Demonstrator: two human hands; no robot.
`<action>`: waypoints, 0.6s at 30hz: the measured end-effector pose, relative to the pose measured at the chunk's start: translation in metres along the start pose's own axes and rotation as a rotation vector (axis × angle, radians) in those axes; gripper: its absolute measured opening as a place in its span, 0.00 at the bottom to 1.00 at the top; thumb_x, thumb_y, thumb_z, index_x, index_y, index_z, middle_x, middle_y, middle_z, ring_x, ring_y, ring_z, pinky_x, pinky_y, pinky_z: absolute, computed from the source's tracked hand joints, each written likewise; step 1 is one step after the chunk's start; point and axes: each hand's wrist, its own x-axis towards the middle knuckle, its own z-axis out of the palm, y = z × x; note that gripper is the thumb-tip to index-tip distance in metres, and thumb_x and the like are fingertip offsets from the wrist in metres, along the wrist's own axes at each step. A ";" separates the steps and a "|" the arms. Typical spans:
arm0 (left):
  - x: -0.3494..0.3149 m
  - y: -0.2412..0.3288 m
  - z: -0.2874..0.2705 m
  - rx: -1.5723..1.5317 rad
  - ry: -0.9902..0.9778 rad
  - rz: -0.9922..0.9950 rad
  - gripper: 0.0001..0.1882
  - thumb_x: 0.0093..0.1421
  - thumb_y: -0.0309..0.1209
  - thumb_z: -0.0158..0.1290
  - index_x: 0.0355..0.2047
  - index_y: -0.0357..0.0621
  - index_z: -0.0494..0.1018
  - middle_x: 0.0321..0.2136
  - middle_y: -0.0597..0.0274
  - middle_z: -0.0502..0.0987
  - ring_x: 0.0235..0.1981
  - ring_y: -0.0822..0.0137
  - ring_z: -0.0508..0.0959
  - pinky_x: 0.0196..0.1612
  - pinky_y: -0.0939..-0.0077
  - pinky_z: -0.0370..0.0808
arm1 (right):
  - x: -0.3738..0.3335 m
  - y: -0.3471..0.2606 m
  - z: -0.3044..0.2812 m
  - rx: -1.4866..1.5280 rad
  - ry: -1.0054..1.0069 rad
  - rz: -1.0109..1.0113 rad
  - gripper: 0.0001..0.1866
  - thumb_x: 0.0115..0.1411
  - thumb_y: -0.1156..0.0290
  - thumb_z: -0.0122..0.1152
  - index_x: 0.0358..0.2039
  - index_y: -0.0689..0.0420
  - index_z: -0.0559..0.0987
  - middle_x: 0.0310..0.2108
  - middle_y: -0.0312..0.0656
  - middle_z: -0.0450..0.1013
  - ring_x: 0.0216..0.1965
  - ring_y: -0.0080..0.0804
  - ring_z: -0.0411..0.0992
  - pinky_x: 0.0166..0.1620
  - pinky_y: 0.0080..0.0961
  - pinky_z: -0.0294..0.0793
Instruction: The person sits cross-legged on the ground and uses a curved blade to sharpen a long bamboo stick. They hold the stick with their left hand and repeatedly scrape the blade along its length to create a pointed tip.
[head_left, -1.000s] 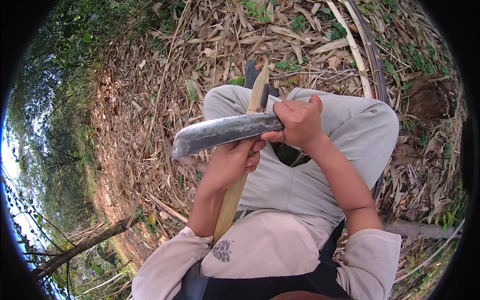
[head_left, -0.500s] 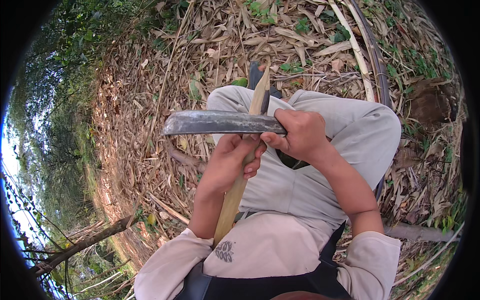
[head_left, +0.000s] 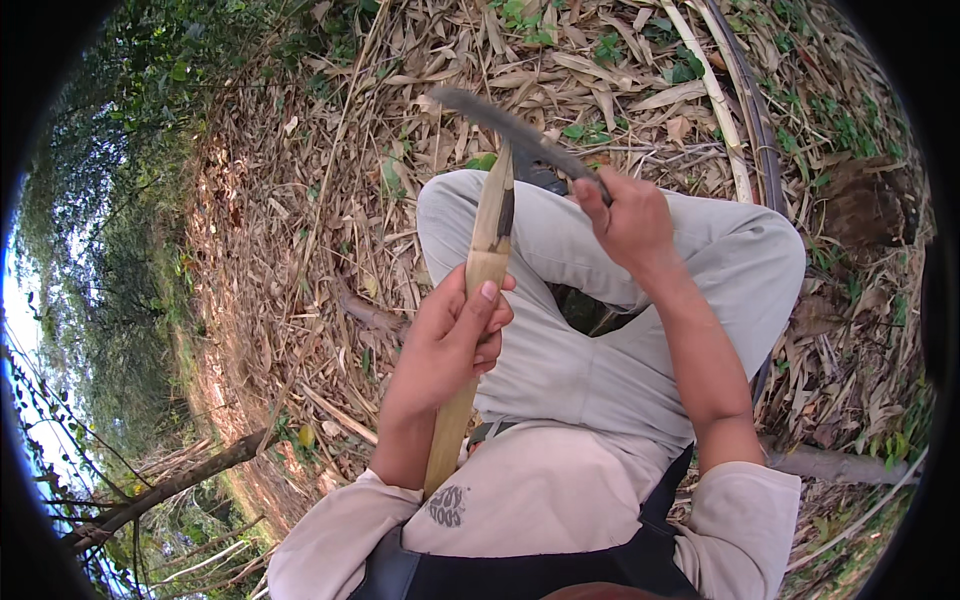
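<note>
My left hand (head_left: pixel 466 320) is wrapped round a flat bamboo strip (head_left: pixel 487 262), its thumb lying along the face. The strip's lower end rests against my shirt, and its far end tapers to a point, with a dark patch on the right edge. In my right hand (head_left: pixel 637 220) is a machete (head_left: pixel 520 130), gripped at the handle, which the fingers hide. The dark blade slants up and to the left, its middle crossing just beyond the strip's pointed tip; I cannot tell whether they touch. Both forearms reach over my crossed legs in grey trousers (head_left: pixel 700 235).
Dry leaves (head_left: pixel 290 220) cover the ground all round. Long pale and dark poles (head_left: pixel 725 110) lie at the far right. A stump-like brown lump (head_left: pixel 865 205) is beyond my right knee. A branch (head_left: pixel 190 480) leans at the left, and green bushes stand behind it.
The machete has moved from lying across the strip above my left hand to out beyond its tip, now tilted. My right hand has gone up and right; the strip has shifted slightly left.
</note>
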 end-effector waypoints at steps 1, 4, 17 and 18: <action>-0.014 -0.003 0.001 -0.011 -0.026 0.004 0.14 0.74 0.34 0.42 0.51 0.37 0.66 0.25 0.70 0.64 0.15 0.83 0.59 0.17 0.87 0.57 | 0.014 0.013 -0.006 0.128 0.017 0.208 0.33 0.64 0.38 0.52 0.18 0.57 0.68 0.13 0.44 0.67 0.17 0.46 0.71 0.22 0.38 0.69; -0.012 -0.007 -0.003 -0.056 -0.008 0.015 0.16 0.73 0.36 0.43 0.53 0.38 0.67 0.24 0.70 0.65 0.14 0.83 0.59 0.16 0.87 0.57 | 0.025 -0.003 -0.013 0.057 0.015 -0.051 0.32 0.67 0.42 0.50 0.19 0.58 0.68 0.13 0.46 0.67 0.17 0.49 0.71 0.21 0.39 0.68; 0.009 -0.023 -0.003 0.019 0.092 0.031 0.07 0.71 0.29 0.44 0.41 0.37 0.67 0.27 0.64 0.70 0.19 0.78 0.65 0.20 0.82 0.61 | -0.030 -0.062 0.001 0.088 -0.149 -0.245 0.37 0.56 0.30 0.56 0.17 0.57 0.70 0.14 0.42 0.69 0.16 0.40 0.72 0.21 0.34 0.71; 0.009 -0.026 -0.003 0.054 0.088 0.028 0.07 0.71 0.29 0.44 0.40 0.37 0.67 0.27 0.64 0.69 0.19 0.78 0.65 0.20 0.82 0.61 | -0.032 -0.060 0.002 0.072 -0.143 -0.242 0.37 0.55 0.30 0.55 0.17 0.56 0.70 0.14 0.42 0.68 0.15 0.40 0.72 0.21 0.34 0.71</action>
